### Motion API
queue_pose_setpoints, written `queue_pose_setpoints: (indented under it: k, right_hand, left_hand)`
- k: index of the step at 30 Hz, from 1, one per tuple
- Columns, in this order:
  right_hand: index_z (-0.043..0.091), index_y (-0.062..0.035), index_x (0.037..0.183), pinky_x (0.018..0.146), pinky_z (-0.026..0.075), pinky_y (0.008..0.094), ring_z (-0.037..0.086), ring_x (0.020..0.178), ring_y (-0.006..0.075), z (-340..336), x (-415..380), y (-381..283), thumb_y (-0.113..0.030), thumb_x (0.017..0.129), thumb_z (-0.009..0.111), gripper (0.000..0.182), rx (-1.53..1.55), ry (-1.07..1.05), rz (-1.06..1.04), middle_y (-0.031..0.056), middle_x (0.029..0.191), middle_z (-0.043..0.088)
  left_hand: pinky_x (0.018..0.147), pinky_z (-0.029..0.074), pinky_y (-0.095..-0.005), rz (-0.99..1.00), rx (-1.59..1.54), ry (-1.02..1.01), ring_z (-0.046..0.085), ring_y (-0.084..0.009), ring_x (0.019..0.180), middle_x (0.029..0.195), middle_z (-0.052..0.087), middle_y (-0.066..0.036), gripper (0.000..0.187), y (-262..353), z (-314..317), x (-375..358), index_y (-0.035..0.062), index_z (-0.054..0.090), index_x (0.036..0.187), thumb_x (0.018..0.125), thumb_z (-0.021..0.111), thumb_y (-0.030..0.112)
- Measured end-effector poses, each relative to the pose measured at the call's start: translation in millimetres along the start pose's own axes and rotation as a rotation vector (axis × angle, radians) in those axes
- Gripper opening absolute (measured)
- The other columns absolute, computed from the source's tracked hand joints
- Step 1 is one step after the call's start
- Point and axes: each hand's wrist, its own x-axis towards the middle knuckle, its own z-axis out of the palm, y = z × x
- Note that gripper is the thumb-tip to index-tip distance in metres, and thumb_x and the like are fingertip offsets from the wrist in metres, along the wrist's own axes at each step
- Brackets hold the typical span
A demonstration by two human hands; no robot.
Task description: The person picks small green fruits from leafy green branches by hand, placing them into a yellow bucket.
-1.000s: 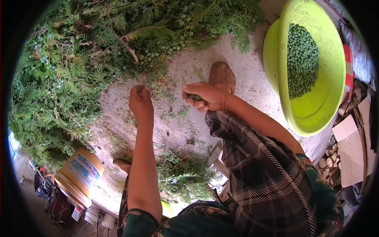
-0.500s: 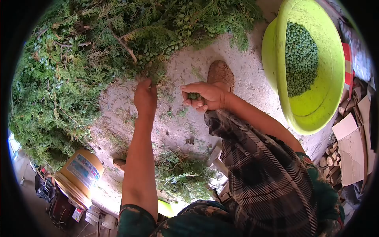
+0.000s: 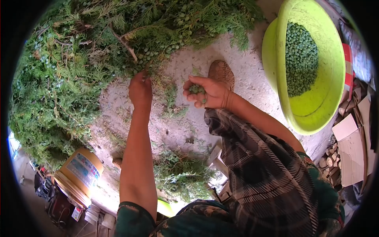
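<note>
My right hand (image 3: pixel 213 93) is turned palm up, with its fingers curled round a small heap of green juniper-like cones (image 3: pixel 196 89). My left hand (image 3: pixel 140 91) is closed at the near edge of a large pile of conifer branches (image 3: pixel 79 63). Its fingertips touch the greenery, and what they pinch is hidden. Bluish-green cones hang among the branches. A loose green sprig (image 3: pixel 170 94) lies on the floor between my hands. To the right, a yellow-green basin (image 3: pixel 319 106) contains many similar green cones (image 3: pixel 301 59).
My brown shoe (image 3: pixel 222 72) is just beyond my right hand. A smaller heap of sprigs (image 3: pixel 181 173) lies close to my body. A tan bucket (image 3: pixel 81 173) is at lower left. Cardboard (image 3: pixel 351 152) and cut wood (image 3: pixel 329 160) lie at the right.
My left hand has shifted slightly left and up towards the branches. A sprig now lies on the floor to its right. My right hand has opened a little, and more cones show in it.
</note>
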Motion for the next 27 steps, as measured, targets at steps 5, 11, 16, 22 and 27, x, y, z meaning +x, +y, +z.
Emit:
queue_pose_setpoints:
  k: [5,11,16,22,27]
  right_hand:
    - [0.055,-0.0039,0.102,0.079,0.053,0.0451,0.055,0.099,0.0254,3,5,5,-0.033,0.093,0.049,0.032,0.025,0.076,-0.017,0.0103,0.096,0.055]
    - [0.055,-0.0035,0.096,0.069,0.055,0.0407,0.057,0.089,0.0236,5,2,4,-0.031,0.092,0.050,0.028,0.062,0.021,-0.024,0.0117,0.093,0.055]
    - [0.055,-0.0013,0.084,0.031,0.031,0.0188,0.043,0.042,0.0060,42,-42,-19,-0.026,0.093,0.047,0.027,0.061,-0.080,-0.048,0.0094,0.076,0.056]
    - [0.059,-0.0013,0.079,0.041,0.039,0.0217,0.049,0.049,0.0056,104,-198,-81,-0.022,0.088,0.056,0.023,-0.650,0.447,-0.964,0.0038,0.069,0.058]
    - [0.063,-0.0043,0.104,0.086,0.045,0.0315,0.059,0.095,0.0191,93,-218,-91,-0.013,0.085,0.059,0.021,-1.986,1.775,-1.386,0.0093,0.102,0.064]
  left_hand:
    - [0.071,0.047,-0.0312,-0.125,-0.185,-0.085,0.060,-0.0231,0.079,0.088,0.064,-0.014,0.019,35,-16,-16,0.0028,0.061,0.099,0.084,0.059,0.015]
    - [0.065,0.046,-0.0282,-0.077,-0.498,-0.306,0.056,-0.0142,0.069,0.079,0.064,-0.010,0.021,60,-24,-30,-0.0004,0.063,0.096,0.086,0.060,0.018]
    - [0.065,0.047,-0.0402,-0.089,0.008,0.016,0.062,-0.0341,0.073,0.085,0.066,-0.016,0.020,30,15,26,0.0053,0.062,0.090,0.080,0.064,0.023]
    - [0.064,0.047,-0.0401,0.017,-0.043,-0.002,0.061,-0.0342,0.071,0.081,0.064,-0.017,0.019,37,9,4,0.0028,0.060,0.090,0.079,0.062,0.019]
    - [0.062,0.046,-0.0331,-0.178,-0.468,-0.005,0.057,-0.0201,0.065,0.077,0.062,-0.009,0.018,17,11,-30,-0.0002,0.060,0.094,0.082,0.059,0.012]
